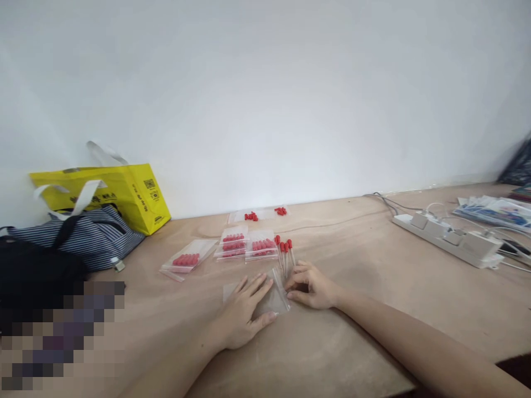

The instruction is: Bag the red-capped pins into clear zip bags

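Note:
My left hand [244,312] lies flat with its fingers spread, pressing a clear zip bag [277,296] against the table. At the bag's right edge, along the zip, my right hand [309,284] is curled with thumb and forefinger around the rim. Just beyond my right fingers lie several thin sticks with red tips [284,246], their lower ends partly hidden by the hand. Behind my left hand are zip bags filled with red pieces [262,246], some overlapping in a stack [233,246]. Another filled bag [186,260] lies farther left.
Near the wall, loose red pieces [251,216] rest on a clear sheet or bag. A yellow bag [143,193] and a striped bag [108,232] stand at left. On the right are a power strip [440,237] with chargers and cables, and colourful packets [498,213].

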The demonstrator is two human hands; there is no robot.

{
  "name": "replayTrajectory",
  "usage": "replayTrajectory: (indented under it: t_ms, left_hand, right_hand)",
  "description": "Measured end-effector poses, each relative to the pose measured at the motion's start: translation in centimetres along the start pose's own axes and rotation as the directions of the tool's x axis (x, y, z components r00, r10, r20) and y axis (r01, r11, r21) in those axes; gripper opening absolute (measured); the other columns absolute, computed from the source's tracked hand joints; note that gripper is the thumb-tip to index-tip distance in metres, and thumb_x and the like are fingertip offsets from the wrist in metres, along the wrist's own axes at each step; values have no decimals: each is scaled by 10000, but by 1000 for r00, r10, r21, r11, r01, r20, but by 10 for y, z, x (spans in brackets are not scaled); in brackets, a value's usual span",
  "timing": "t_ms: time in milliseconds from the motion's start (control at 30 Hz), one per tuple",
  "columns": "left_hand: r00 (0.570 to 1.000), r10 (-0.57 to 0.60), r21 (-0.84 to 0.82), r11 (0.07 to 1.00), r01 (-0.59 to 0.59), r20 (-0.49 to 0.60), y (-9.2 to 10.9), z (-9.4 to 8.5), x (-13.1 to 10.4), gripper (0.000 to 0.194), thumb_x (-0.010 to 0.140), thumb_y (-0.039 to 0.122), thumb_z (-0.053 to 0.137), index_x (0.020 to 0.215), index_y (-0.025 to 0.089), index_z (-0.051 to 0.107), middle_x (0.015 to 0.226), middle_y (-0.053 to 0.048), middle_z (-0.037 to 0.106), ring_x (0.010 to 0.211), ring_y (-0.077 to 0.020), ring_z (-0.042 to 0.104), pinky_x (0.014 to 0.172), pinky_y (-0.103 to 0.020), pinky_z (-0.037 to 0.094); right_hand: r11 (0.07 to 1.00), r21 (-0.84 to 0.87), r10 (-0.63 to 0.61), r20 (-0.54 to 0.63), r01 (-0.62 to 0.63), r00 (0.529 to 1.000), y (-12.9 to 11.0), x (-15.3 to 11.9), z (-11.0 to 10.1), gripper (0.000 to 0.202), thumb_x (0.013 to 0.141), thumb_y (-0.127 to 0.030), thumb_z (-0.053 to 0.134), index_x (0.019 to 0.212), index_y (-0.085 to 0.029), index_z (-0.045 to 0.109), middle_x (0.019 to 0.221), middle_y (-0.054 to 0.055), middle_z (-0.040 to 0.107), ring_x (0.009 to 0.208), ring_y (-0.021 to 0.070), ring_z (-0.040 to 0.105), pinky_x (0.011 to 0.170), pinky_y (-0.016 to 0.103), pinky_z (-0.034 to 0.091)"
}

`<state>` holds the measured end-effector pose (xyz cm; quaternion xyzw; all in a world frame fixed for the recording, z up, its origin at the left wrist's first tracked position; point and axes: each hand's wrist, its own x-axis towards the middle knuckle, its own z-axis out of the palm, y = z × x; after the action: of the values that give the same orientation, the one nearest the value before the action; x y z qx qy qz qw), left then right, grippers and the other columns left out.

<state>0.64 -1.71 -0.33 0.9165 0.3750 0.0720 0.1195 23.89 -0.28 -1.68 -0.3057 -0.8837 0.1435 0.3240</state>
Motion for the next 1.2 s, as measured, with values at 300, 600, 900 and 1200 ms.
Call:
replayTrajectory:
  t_ms: [300,600,900,1200]
  left_hand:
    - [999,15,-1,1000,-15,28,2,-3,0,562,851,506,363,1339,259,238,1412,-57,210,1286,-234,192,1046,-471,145]
    - [999,26,-10,1000,-25,36,1,-3,1,597,853,497,362,1358,240,175,1415,-47,208,1290,-222,181,1052,-459,138]
    - [999,19,-5,1000,-19,27,3,-5,0,603,847,431,413,1361,267,144,1408,-34,237,1282,-220,206,1047,-467,143]
    - [999,18,31,999,-19,48,5,-6,-1,567,850,444,401,1350,268,200,1404,-53,246,1283,-227,202,1041,-474,152]
  right_hand:
    - [998,34,-51,45,49,998,-2,-2,3,220,724,-139,531,904,-217,631,843,45,565,815,174,509,767,344,411]
    - [997,8,-73,38,72,997,-10,0,4,334,709,-177,566,1042,-203,556,1019,74,550,945,196,502,828,354,393]
    - [999,-1,-49,-74,49,996,-2,-1,7,184,709,-187,586,893,-196,579,892,55,569,852,177,526,758,317,424]
    - [1000,-8,-27,-105,26,994,2,0,5,61,704,-177,596,763,-185,589,780,35,566,774,164,523,698,293,426]
